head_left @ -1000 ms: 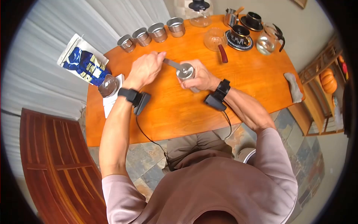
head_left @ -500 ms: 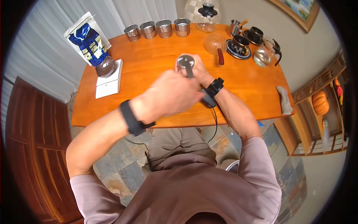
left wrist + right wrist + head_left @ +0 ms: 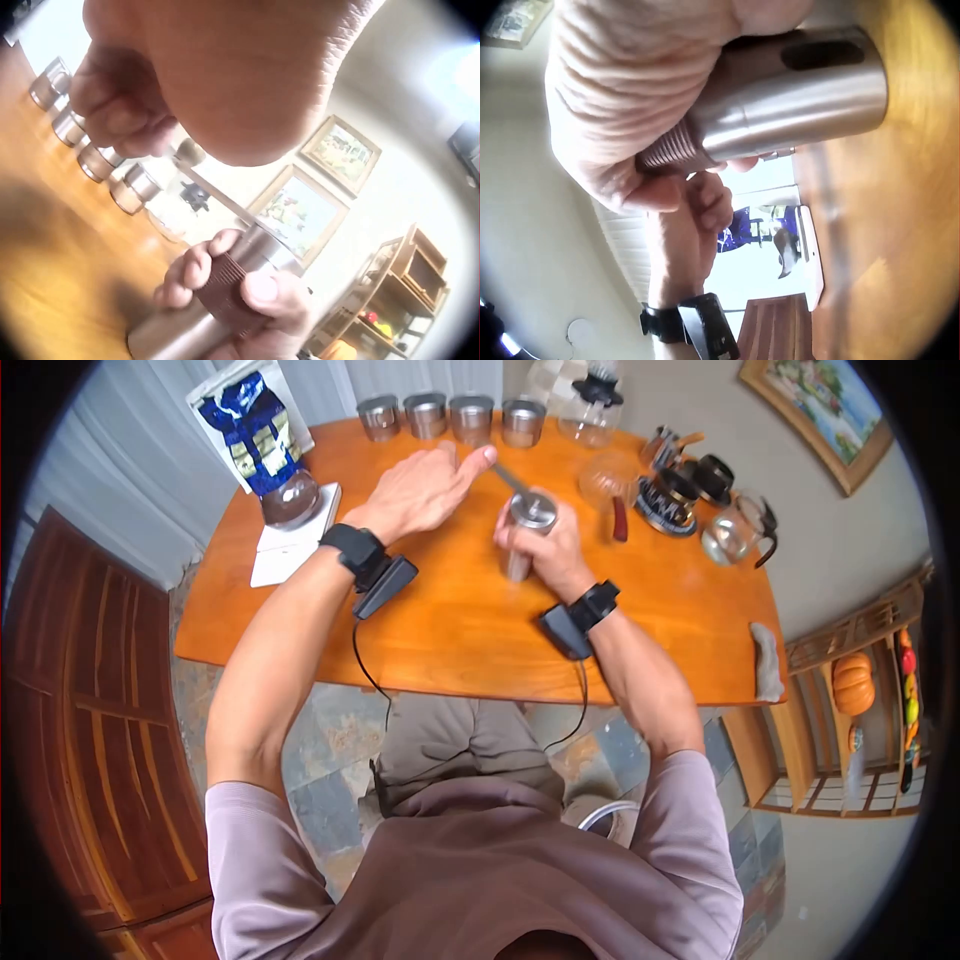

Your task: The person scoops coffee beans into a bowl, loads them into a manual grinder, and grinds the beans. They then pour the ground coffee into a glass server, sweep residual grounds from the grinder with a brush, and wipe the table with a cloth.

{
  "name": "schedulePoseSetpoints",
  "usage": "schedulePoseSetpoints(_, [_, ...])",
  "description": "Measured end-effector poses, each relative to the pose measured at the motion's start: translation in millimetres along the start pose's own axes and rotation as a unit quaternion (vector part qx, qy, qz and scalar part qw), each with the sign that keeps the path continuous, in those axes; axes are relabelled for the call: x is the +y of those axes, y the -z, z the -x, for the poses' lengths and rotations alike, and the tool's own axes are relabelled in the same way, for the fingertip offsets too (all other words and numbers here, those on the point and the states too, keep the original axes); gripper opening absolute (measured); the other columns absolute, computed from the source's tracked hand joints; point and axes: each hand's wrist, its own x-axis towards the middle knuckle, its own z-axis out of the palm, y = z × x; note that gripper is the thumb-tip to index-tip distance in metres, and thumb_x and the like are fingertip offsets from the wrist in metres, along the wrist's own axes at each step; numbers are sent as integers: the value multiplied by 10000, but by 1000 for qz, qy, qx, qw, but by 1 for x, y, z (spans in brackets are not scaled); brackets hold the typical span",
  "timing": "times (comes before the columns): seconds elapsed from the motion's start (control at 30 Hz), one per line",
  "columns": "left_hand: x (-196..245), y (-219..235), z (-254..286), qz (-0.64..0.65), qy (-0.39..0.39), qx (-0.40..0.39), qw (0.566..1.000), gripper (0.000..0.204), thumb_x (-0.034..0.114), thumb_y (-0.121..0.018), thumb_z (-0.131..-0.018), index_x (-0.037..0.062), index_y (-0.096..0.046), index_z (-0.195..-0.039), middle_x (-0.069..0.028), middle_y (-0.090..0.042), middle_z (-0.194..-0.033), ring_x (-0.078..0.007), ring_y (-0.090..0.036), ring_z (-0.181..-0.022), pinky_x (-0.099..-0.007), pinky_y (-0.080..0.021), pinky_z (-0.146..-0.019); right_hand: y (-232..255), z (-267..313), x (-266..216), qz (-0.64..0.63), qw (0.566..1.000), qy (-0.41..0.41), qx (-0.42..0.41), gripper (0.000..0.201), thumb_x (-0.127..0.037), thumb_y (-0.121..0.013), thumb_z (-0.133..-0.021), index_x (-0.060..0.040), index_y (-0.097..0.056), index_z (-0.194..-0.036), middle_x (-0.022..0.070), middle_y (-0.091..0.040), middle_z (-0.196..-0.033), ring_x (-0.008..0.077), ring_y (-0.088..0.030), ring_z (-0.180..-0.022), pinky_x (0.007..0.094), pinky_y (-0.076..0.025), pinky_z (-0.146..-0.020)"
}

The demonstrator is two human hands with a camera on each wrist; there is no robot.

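A steel hand coffee grinder (image 3: 519, 564) stands nearly upright over the middle of the table. My right hand (image 3: 553, 550) grips it round the ribbed brown band, which shows in the left wrist view. An oval slot marks the lower steel body (image 3: 802, 105) in the right wrist view. From the lid, the crank arm (image 3: 512, 479) points up and left toward my left hand (image 3: 420, 490). That hand's fingers (image 3: 124, 112) curl at the crank's rounded knob (image 3: 190, 152), partly covering it.
Several steel cups (image 3: 471, 420) line the far edge. At left, a blue-and-white bag (image 3: 250, 435) stands behind a glass bowl (image 3: 292, 500) on a white scale (image 3: 280, 563). Rightward are a red-handled glass vessel (image 3: 604, 480), dark cups (image 3: 712, 478), a glass pot (image 3: 730, 538) and a grey cloth (image 3: 767, 660).
My left hand swung the crank round from the near side of the grinder to its far left. The right hand still holds the grinder. The head view has shifted.
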Motion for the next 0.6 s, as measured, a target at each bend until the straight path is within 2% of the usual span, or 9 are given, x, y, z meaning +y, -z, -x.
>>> schedulePoseSetpoints(0.07, [-14,-2,19,59,-14,-15,998,512,458,-430,-1086,-29,-584,-1040,-233,-611,-851,-426,-611,-844,-443,-476,-756,4,-1,1,-5,1000,-24,4,168,-77,-763,-772,-32,-649,-886,30,-689,-790,105,-634,-708,275,-514,-665])
schedulePoseSetpoints(0.13, [-23,9,68,158,-55,-58,984,481,445,-491,-1072,-23,-581,-1012,-178,-616,-836,-313,-614,-816,-367,-455,-723,3,-1,4,-17,999,-20,29,214,-79,-793,-786,-34,-649,-937,25,-696,-840,101,-636,-753,272,-518,-693])
schedulePoseSetpoints(0.2, [-29,23,128,253,-11,-178,951,329,337,-596,-1043,11,-610,-1013,-75,-628,-830,-175,-589,-784,-304,-440,-695,2,0,2,-10,999,-26,37,273,-111,-835,-792,-39,-650,-979,26,-703,-893,100,-642,-804,270,-520,-719])
schedulePoseSetpoints(0.27, [-49,32,188,289,-10,-297,910,194,218,-689,-977,29,-644,-976,-13,-646,-817,-100,-588,-783,-284,-458,-685,2,2,8,-7,998,-42,49,359,-182,-851,-805,-34,-650,-1063,42,-712,-932,107,-650,-828,269,-520,-725])
schedulePoseSetpoints(0.33, [-77,19,248,419,181,-454,765,150,142,-739,-908,12,-673,-942,-16,-678,-816,-106,-615,-766,-273,-487,-683,5,2,14,-9,998,-37,50,496,-246,-853,-808,0,-625,-1174,76,-713,-969,141,-661,-840,283,-527,-738])
schedulePoseSetpoints(0.37, [-90,9,276,427,242,-460,740,164,160,-742,-918,17,-682,-970,-23,-696,-852,-103,-630,-764,-268,-511,-689,3,2,15,-16,998,-33,54,552,-262,-851,-809,17,-605,-1217,99,-709,-983,169,-667,-855,306,-533,-764])
schedulePoseSetpoints(0.47, [-141,-64,397,477,501,-379,615,140,118,-665,-959,15,-697,-1048,-43,-725,-943,-107,-674,-837,-258,-547,-751,8,1,23,-48,998,-4,31,643,-284,-848,-807,51,-568,-1279,155,-691,-1017,252,-676,-911,386,-541,-855])
schedulePoseSetpoints(0.53, [-146,-130,520,618,518,-335,488,216,134,-603,-980,1,-674,-1135,-65,-728,-1028,-128,-684,-922,-261,-552,-800,21,5,27,13,999,-29,20,748,-455,-808,-834,17,-524,-1339,160,-647,-1117,288,-632,-1051,451,-508,-963])
schedulePoseSetpoints(0.6, [-108,-178,594,550,391,-341,655,422,341,-636,-989,35,-633,-1280,-105,-719,-1148,-240,-692,-1017,-388,-553,-910,37,8,35,-1,999,-41,7,791,-521,-781,-837,-7,-501,-1370,161,-616,-1189,295,-584,-1131,479,-460,-1029])
